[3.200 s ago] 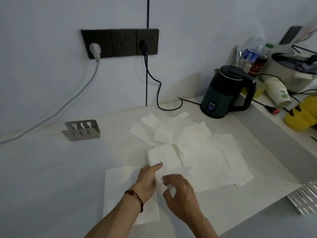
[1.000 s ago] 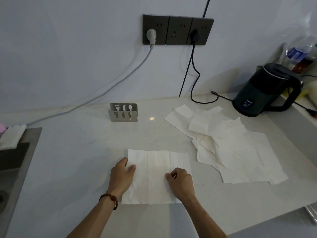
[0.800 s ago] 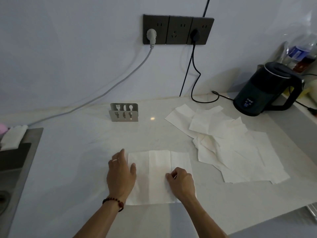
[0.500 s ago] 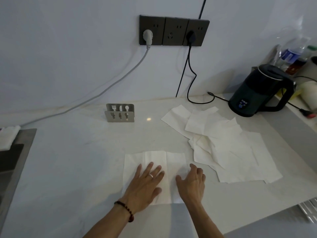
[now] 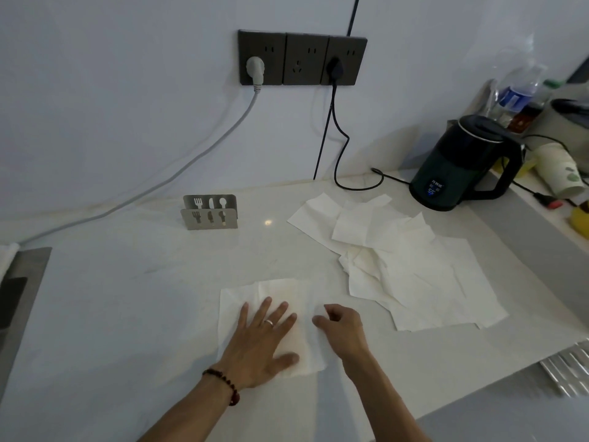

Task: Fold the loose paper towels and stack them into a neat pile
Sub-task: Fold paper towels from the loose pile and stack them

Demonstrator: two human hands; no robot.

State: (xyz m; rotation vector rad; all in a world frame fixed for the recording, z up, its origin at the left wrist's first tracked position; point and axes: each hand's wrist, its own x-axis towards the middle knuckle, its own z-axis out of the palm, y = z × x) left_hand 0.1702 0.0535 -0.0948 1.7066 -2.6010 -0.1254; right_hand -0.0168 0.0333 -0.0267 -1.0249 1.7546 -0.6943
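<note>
One white paper towel (image 5: 277, 291) lies flat on the pale counter (image 5: 127, 298) in front of me. My left hand (image 5: 261, 342) presses flat on its middle with the fingers spread. My right hand (image 5: 342, 330) sits at the towel's right side, its fingers curled and pinching that edge. A loose heap of several unfolded paper towels (image 5: 414, 275) lies to the right, apart from both hands.
A metal napkin holder (image 5: 210, 212) stands behind the towel. A dark kettle (image 5: 459, 164) is at the back right, its cable running to the wall sockets (image 5: 302, 57). A paper cup (image 5: 557, 170) and bottles crowd the right ledge. A sink edge (image 5: 19, 298) is at left.
The towel was pulled from the heap and laid out in front. My left hand moved from its left edge to flat on the middle. My right hand went from flat to curled at the right edge.
</note>
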